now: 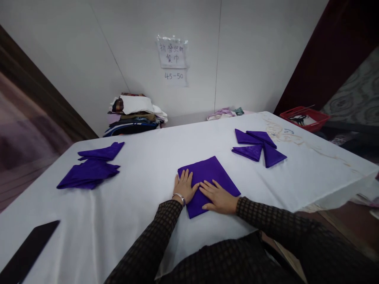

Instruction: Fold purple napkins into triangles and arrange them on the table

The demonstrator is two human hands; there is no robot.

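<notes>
A purple cloth (211, 169), folded into a square, lies flat on the white-covered table (148, 169) in front of me. My left hand (185, 187) rests on its left part with the fingers spread, a bracelet at the wrist. Flat on the lower middle of the cloth is my right hand (219, 198), fingers apart and pointing left. The fingertips of my right hand are close to my left thumb. Neither hand grips anything.
Loosely folded purple cloths (89, 173) lie at the left. Several purple folded triangles (274, 155) lie at the right. A dark flat object (31, 250) is at the near left. Behind are stacked clothes (137, 114) and a red basket (318, 124).
</notes>
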